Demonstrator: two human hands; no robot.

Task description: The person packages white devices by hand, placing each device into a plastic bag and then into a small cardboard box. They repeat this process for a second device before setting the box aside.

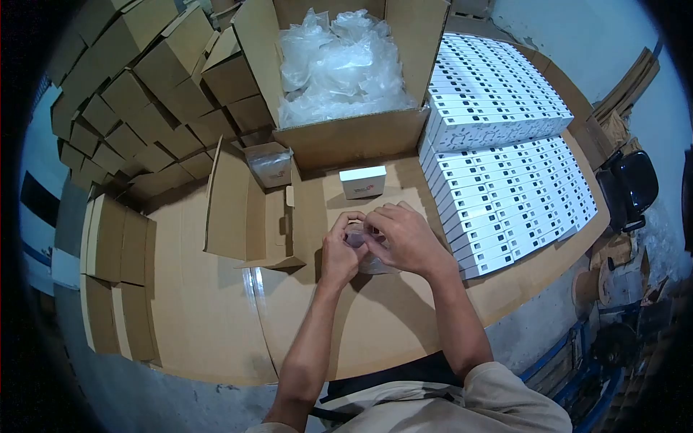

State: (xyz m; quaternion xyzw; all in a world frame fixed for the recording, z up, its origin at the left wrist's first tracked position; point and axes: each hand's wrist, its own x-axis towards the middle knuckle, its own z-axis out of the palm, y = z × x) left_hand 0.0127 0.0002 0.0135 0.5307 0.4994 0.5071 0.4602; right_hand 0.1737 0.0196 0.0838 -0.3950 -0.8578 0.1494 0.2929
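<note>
Left hand: the left hand (339, 252) has its fingers bent in a narrow curl, and it holds a clear plastic bag (377, 265).
Right hand: the right hand (404, 237) meets the left hand over this same bag, with fingers bent and drawn close, pinching the plastic; the fingertips are partly hidden.
Plastic bag: it is between the two hands, above the cardboard-covered table (202, 310), and its lower part shows below the fingers. I cannot tell if something is inside.
Single white box: one white box (363, 182) with small red print stands just beyond the hands, apart from them.
Small open carton: a brown open carton (238, 193) is to the left of the hands; in its far end sits a plastic-wrapped item (272, 169).
Large carton: behind the white box, a big open carton (354, 143) is filled with a heap of clear plastic (339, 68).
Right side: many white boxes (505, 202) lie in tight rows, with small dark squares on them.
Left side: brown cartons (144, 108) are piled at the far left, and more brown boxes (115, 281) stand at the near left edge.
</note>
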